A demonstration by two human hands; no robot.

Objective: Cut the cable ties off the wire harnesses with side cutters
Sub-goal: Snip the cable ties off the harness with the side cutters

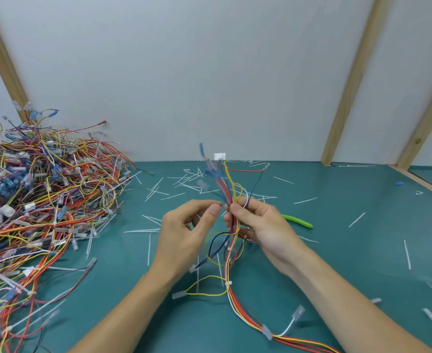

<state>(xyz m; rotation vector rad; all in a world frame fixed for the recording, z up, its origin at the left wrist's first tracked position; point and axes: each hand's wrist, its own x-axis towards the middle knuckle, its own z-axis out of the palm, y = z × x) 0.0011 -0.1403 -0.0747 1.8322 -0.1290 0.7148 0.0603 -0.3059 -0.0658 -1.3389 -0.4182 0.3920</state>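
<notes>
Currently, near to far:

Harness tail: the red, yellow and white wires of the held wire harness (pixel 231 253) run along the green table mat (pixel 350 263) to the bottom edge of the view, with clear terminal sleeves (pixel 266 331) on the branches.

Cable ties on harness: two white cable ties are in place on the bundle below the hands, the lower tie (pixel 227 283) where a yellow loop branches off and the upper tie (pixel 229 249) just under the right hand.

Right hand: the right hand (pixel 258 225) grips the bundle, thumb and fingers clamped round the wires, holding it upright above the mat.

Left hand: the left hand (pixel 184 225) is just beside the bundle, fingers loosely curled with thumb and forefinger tips close together near the wires. Whether they pinch anything cannot be told.

Side cutters: the green handle (pixel 297 221) of the side cutters lies on the mat behind the right hand, partly hidden by it; no hand touches it.

Harness top: the wires fan out above the right hand; a white connector (pixel 219 156) sits at the upper end, with blurred blue terminals (pixel 201 149) to its left.

Cut tie offcuts: white cut strips (pixel 156 189) lie scattered over the mat, densest beyond the hands.

Harness pile: a large tangled heap of harnesses (pixel 44 200) occupies the left side of the mat.

Backdrop: a pale wall panel (pixel 209 72) with wooden battens (pixel 355 80) stands at the far edge.
</notes>
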